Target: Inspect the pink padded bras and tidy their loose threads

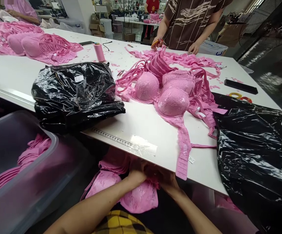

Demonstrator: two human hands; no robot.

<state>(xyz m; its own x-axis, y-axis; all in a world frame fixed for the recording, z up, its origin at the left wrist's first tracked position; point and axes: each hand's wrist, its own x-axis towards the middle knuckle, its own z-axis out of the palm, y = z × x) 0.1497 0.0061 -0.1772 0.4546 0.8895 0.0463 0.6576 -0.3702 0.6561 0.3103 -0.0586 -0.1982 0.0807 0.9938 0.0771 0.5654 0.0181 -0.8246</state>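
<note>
Both my hands are down in my lap, just under the near edge of the white table [153,126]. My left hand [138,171] and my right hand [166,180] are closed on a pink lace bra [141,196] that lies over my knees. Their fingers are partly hidden under the table edge. On the table above them lies a heap of pink bras [172,94] with tangled straps, one band hanging over the edge.
A black plastic bag [74,94] lies on the table at left, another black bag [255,152] at right. A grey bin [21,182] with pink pieces stands at my left. A person in a brown shirt [192,22] works across the table. A pink thread cone [99,52] stands behind.
</note>
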